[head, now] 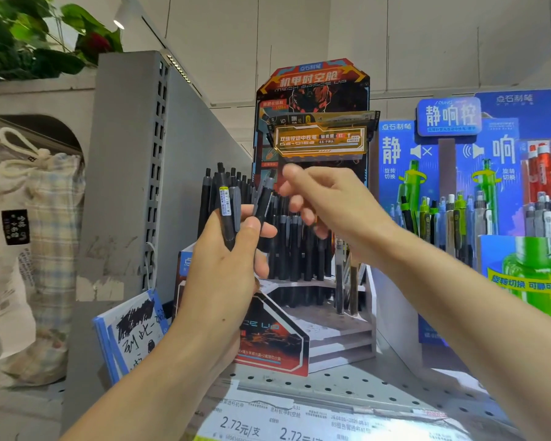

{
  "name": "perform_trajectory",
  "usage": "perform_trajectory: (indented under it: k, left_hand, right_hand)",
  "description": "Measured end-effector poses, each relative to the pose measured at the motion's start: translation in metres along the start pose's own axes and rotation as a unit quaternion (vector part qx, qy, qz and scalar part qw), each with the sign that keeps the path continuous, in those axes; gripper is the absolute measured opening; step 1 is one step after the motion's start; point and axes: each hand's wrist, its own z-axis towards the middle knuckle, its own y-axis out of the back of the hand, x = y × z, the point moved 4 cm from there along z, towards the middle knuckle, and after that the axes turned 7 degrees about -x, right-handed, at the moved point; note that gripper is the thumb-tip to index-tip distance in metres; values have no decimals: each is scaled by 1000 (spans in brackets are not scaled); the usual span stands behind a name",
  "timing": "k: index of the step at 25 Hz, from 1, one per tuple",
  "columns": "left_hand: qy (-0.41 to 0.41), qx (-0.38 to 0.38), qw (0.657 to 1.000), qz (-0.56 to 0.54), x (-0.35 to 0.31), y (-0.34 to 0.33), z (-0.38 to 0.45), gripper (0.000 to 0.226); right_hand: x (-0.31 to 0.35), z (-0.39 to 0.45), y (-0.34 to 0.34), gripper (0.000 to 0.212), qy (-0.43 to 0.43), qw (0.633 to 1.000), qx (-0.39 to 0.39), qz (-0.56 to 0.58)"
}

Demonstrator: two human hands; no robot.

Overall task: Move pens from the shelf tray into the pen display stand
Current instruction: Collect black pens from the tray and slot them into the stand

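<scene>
- A small bunch of black pens [228, 214] is held upright in the left hand [226, 265], fingers and thumb curled round the barrels; one pen bears a small white barcode label.
- A further black pen [263, 202], tilted, is seen between the two hands, its lower end against the left thumb; whether the right fingers touch it cannot be told.
- The right hand [325, 202] is raised in front of the stand [312, 90], its fingers loosely bent and blurred; its grip appears apart, with nothing clearly held.
- The stand, a red, orange and black printed card display, is set on a perforated metal shelf [363, 389]; many black pens [296, 246] are stood upright in its upper tiers, while the stepped lower tiers are shown mostly bare.
- Price labels [255, 424] reading 2.72 are fixed along the shelf's front edge.
- A blue display [395, 160] with green, white and grey pens is placed just right of the stand.
- A scribbled test pad [134, 323] is leant beside the stand's left foot.
- A cloth drawstring bag [35, 192] is seen at far left, beyond a grey upright panel [121, 160].
</scene>
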Motion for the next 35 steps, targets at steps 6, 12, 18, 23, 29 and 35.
perform_trajectory:
  k: [6,12,18,23,29,35]
  left_hand:
    - [3,10,1000,16,-6,3,3,16]
    - [24,-18,999,13,-9,32,3,22]
    - [36,-17,999,24,-16,41,3,35]
    - [37,-5,999,35,-18,43,2,45]
    - [33,-10,999,30,-15,47,4,30]
    - [45,-23,999,7,-9,50,10,28]
  right_hand:
    - [18,-6,-20,25,-45,983,80,160]
    - [9,24,0,18,-59,992,-56,101]
    - [-6,23,-26,14,18,991,-36,-125]
    - [-10,26,-40,15,-7,988,9,-155]
    - [-8,32,-42,18,-52,988,27,-140]
    - [-7,32,-41,18,-65,989,37,-126]
